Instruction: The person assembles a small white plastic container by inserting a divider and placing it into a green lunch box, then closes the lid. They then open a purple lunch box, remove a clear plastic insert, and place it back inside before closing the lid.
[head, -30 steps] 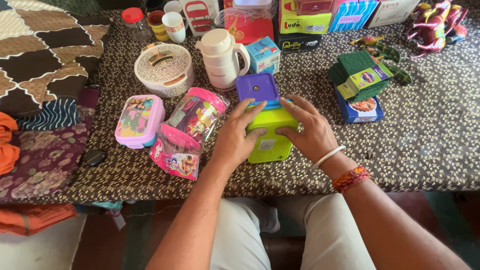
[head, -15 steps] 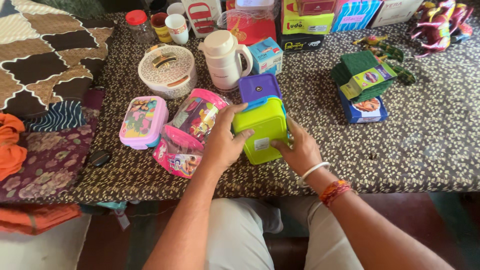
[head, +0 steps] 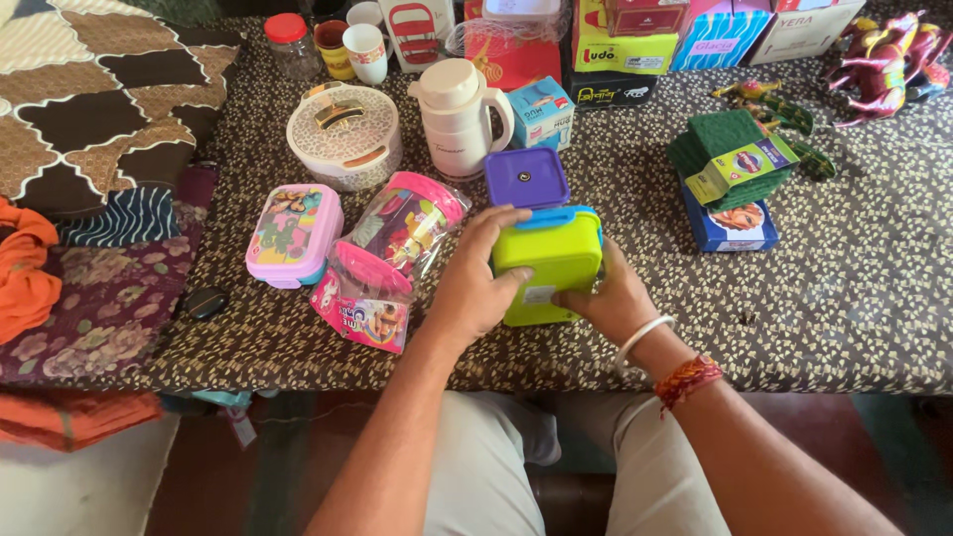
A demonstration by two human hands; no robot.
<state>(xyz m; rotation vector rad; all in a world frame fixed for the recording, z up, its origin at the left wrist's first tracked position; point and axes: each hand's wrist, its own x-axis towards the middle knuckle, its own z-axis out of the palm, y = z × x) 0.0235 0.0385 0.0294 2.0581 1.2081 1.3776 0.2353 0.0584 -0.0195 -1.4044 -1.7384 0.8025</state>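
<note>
A lime-green lunch box (head: 552,260) with a blue rim stands tilted near the table's front edge. My left hand (head: 475,283) clasps its left side, thumb up along the top corner. My right hand (head: 615,298) grips its lower right side, with a white bangle and a red thread band on the wrist. Just behind the green box lies a purple square lidded box (head: 526,177).
Left of my hands lie two pink plastic containers (head: 392,253) and a pink lunch box (head: 293,233). Behind are a cream jug (head: 455,117), a round casserole (head: 343,134), cups, cartons, green scrub pads (head: 737,164) and toy figures (head: 884,60). Folded cloths (head: 89,199) lie at left.
The green box has been tipped up and drawn a little toward me. My right hand slid from its top to its lower right side; my left hand stayed on its left side.
</note>
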